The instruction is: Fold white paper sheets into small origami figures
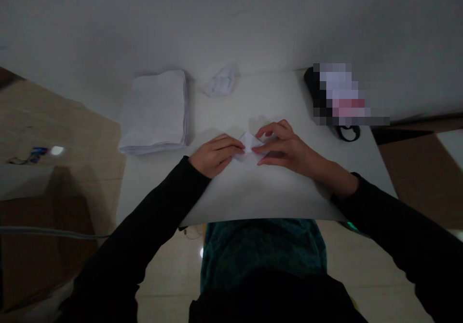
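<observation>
A small folded piece of white paper (248,142) lies on the white table between my two hands. My left hand (220,155) grips its left edge, the fingers together and pointing right. On the opposite side, my right hand (284,147) has its thumb and fingers at the paper's right edge and middle. Some of the paper is covered by my fingertips. Beyond it, near the wall, stands another folded white paper shape (221,81). A thick stack of white paper sheets (155,110) rests at the table's left side.
A black case or pouch (314,91) with a strap loop lies at the back right, partly blurred out. The white wall (231,23) borders the table's far edge. A cardboard box (43,245) stands on the floor at left, with a cable (54,232) crossing it.
</observation>
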The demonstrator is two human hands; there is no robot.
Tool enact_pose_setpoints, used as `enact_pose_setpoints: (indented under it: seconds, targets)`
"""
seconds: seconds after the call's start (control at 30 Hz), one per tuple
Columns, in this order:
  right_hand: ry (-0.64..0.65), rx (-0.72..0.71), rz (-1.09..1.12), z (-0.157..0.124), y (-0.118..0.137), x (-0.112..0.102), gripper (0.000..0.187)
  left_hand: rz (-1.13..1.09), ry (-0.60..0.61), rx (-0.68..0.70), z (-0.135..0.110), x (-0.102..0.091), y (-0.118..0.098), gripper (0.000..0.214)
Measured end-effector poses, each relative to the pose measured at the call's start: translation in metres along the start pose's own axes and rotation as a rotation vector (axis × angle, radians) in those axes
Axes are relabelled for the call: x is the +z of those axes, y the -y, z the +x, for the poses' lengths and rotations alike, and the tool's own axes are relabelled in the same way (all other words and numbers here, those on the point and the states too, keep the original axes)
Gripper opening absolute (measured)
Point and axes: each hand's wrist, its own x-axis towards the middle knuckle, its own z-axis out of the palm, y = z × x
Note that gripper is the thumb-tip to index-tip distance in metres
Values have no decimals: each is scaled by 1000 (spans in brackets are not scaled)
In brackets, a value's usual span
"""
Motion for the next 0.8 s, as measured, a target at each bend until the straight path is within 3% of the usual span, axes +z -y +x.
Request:
enact_pose_setpoints:
  seconds: [0.2, 0.37, 0.6, 0.8]
  targets:
    - [1, 68, 69, 2, 5, -2, 20, 7, -35, -75, 2, -2, -9, 15]
    - [-106, 148, 120, 2, 7, 2, 16, 26, -114, -202, 1, 2, -12, 20]
    - [-231, 301, 50, 5, 10, 9, 15, -54, -179, -406, 6, 1, -13, 20]
    - [-234, 355, -66, 10, 16, 13, 23, -176, -231, -560, 11, 0, -17, 20]
